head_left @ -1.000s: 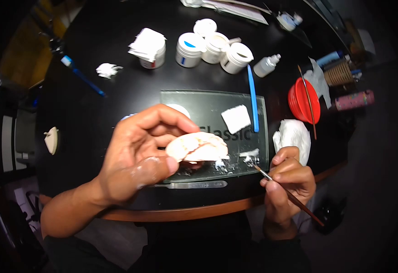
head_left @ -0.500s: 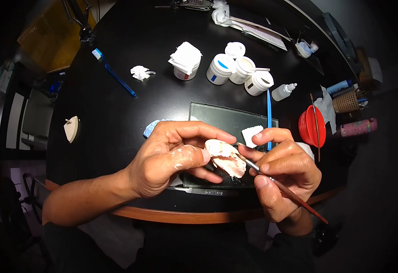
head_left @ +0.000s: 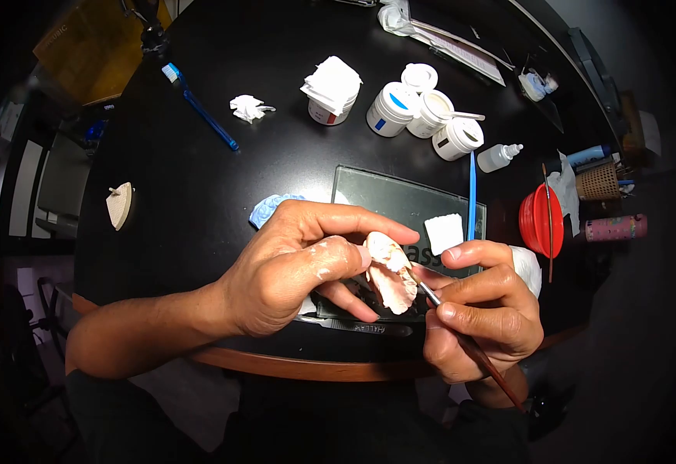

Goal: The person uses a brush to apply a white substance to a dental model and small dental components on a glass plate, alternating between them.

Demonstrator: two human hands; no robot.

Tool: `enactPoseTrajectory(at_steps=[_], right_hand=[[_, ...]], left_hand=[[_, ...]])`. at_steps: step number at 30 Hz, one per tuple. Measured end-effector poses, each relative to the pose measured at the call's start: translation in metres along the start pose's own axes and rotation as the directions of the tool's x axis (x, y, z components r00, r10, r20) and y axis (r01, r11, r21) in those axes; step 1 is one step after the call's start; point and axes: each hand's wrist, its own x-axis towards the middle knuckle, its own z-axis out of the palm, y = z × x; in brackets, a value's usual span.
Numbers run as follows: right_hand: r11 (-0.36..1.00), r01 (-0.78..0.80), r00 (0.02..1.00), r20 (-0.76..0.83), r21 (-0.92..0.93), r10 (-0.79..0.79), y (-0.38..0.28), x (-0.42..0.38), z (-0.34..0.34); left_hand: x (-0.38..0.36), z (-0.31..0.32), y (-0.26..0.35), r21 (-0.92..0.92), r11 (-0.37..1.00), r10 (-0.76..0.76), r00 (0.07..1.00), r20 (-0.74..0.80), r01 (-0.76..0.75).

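My left hand [head_left: 276, 263] grips a curved pale pink-and-white denture-like piece [head_left: 394, 291] between thumb and fingers, its hollow side partly facing me. White smears mark the thumb. My right hand [head_left: 489, 309] pinches a thin paintbrush [head_left: 475, 353] with a metal collar and a reddish-brown handle. The brush tip meets the right edge of the piece; the bristles are hard to make out. Beneath both hands lies a glass slab [head_left: 380, 190], with a white folded pad [head_left: 443, 233] on it.
A blue moulded lump [head_left: 273, 208] lies behind my left hand. White jars [head_left: 391, 110], a dropper bottle [head_left: 499, 158] and a tissue-topped jar [head_left: 329, 110] stand farther back. A red bowl [head_left: 540, 224] with another brush sits right, a toothbrush [head_left: 205, 114] left, and a metal-handled tool [head_left: 365, 328] near the table edge.
The denture-like piece has turned, showing its hollow side more steeply. My right hand has shifted slightly down with the paintbrush. The camera view has also moved a little.
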Motion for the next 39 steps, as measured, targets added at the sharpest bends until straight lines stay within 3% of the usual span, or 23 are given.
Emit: enactPoseTrajectory(at_steps=[39], right_hand=[[0.997, 0.021, 0.997, 0.075, -0.068, -0.016, -0.0027, -0.0002, -0.0012]], left_hand=[[-0.0003, 0.0030, 0.0072, 0.073, 0.995, -0.059, 0.998, -0.034, 0.062]])
